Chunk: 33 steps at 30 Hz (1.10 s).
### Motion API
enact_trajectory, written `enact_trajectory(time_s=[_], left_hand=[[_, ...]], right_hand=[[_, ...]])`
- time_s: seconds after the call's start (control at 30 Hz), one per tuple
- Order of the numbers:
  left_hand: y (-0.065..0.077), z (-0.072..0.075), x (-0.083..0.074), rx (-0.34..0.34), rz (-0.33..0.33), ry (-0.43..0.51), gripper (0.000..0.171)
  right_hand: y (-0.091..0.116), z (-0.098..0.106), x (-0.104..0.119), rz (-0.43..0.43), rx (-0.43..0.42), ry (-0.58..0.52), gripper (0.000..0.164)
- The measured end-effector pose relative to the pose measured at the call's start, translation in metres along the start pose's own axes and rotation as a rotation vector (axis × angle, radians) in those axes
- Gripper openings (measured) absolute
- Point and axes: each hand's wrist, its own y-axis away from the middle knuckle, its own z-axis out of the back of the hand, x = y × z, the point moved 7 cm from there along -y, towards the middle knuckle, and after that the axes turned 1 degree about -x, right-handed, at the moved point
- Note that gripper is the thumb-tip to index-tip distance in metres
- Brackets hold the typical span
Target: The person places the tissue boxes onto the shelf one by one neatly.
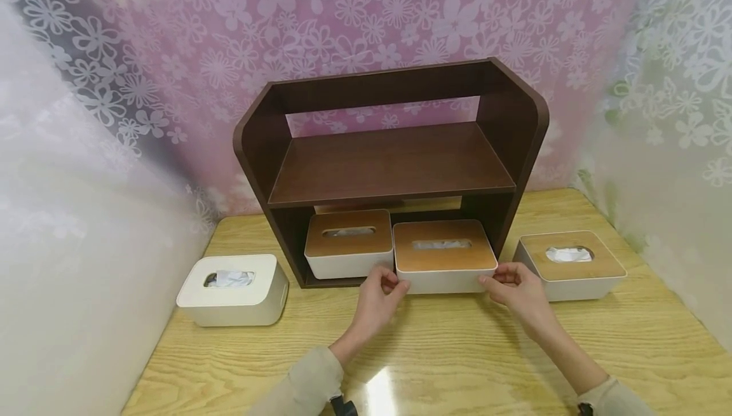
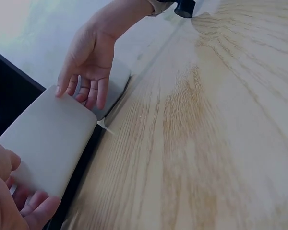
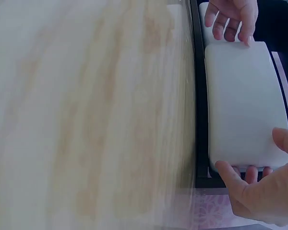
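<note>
A white tissue box with a wood-look lid (image 1: 445,281) sits at the right of the shelf's lower level, its front jutting out a little. My left hand (image 1: 377,298) holds its left front corner, while my right hand (image 1: 521,295) grips the right one. Both wrist views show the white front of this box (image 2: 53,136) between the two hands, thumbs and fingers at its ends. Beside it on the left, a second wood-lidded tissue box (image 1: 349,265) stands in the same level. The back of the held box is hidden inside the shelf.
The dark brown shelf (image 1: 394,159) stands at the back of the wooden table (image 1: 457,352). An all-white tissue box (image 1: 234,313) is left of it, and another wood-lidded tissue box (image 1: 577,288) is close to my right hand. Flower-patterned cloth (image 1: 366,16) hangs behind.
</note>
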Motion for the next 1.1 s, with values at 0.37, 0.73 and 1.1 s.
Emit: enact_trajectory(time_s=[0.37, 0.73, 1.1], left_hand=[[-0.007, -0.007, 0.01, 0.023, 0.15, 0.138, 0.028], [-0.012, -0.015, 0.021, 0.043, 0.308, 0.265, 0.033], [-0.015, -0.02, 0.022, 0.043, 0.352, 0.348, 0.041]], right_hand=[[-0.01, -0.008, -0.01, -0.148, 0.003, -0.121, 0.043], [-0.018, -0.013, -0.016, -0.195, 0.035, -0.152, 0.044], [-0.025, -0.016, -0.021, -0.242, 0.052, -0.177, 0.045]])
